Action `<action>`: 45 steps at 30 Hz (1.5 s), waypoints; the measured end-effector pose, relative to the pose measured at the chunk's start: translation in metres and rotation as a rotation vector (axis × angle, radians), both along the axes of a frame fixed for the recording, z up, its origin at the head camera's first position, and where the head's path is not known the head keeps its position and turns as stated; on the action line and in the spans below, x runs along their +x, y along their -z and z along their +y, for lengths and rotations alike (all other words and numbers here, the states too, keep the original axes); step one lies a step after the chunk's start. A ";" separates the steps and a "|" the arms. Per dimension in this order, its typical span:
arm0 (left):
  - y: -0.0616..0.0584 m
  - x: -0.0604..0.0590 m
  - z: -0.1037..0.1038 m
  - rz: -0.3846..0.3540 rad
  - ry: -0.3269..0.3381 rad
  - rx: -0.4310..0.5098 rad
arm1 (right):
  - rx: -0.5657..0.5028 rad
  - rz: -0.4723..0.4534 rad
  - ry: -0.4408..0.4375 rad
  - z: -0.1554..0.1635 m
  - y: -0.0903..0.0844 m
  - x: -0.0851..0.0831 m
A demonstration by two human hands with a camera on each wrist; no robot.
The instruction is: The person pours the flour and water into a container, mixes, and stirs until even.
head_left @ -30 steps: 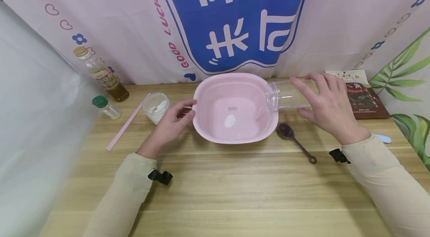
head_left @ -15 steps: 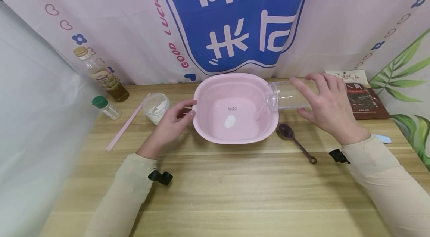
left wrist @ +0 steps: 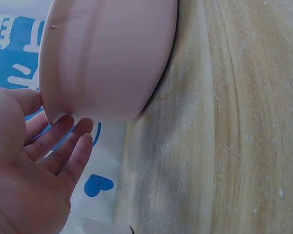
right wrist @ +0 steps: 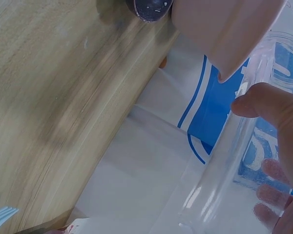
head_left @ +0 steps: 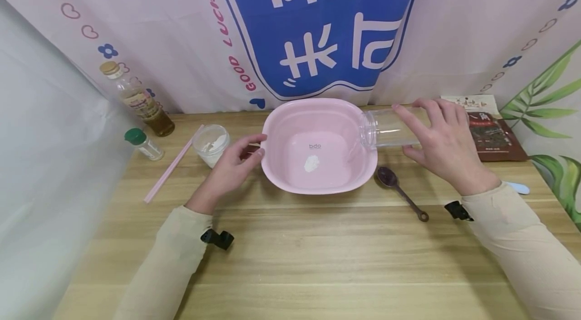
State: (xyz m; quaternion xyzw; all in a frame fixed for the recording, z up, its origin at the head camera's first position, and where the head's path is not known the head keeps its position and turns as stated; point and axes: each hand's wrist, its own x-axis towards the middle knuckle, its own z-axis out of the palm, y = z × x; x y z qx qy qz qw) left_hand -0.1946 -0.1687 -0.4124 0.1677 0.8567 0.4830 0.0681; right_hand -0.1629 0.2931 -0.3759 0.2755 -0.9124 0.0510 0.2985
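Note:
A pink basin [head_left: 320, 190] sits on the table, with a small patch of white powder [head_left: 311, 163] on its floor. My left hand [head_left: 233, 161] holds the basin's left rim; in the left wrist view the thumb is at the rim's edge and the fingertips are under it. With my right hand [head_left: 447, 143] I grip a clear bottle [head_left: 390, 127] lying nearly level, its open mouth over the basin's right rim. A faint clear streak runs from that mouth down the inner wall. The right wrist view shows the thumb and fingers around the transparent bottle [right wrist: 219, 170].
Left of the basin are a jar of white powder [head_left: 212, 144], pink chopsticks [head_left: 174, 165], a green-capped shaker [head_left: 147, 147] and an oil bottle [head_left: 144, 108]. At right lie a brown measuring spoon [head_left: 387, 177], a brown packet [head_left: 497, 141] and a light-blue fork [right wrist: 2, 217]. A printed curtain hangs behind.

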 end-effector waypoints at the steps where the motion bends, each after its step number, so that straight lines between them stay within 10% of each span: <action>1: 0.000 0.000 0.000 0.003 0.002 0.000 | 0.000 -0.002 0.000 0.000 0.000 0.000; 45: -0.001 0.000 0.000 -0.011 -0.002 -0.003 | 0.024 0.059 -0.017 -0.004 -0.001 -0.001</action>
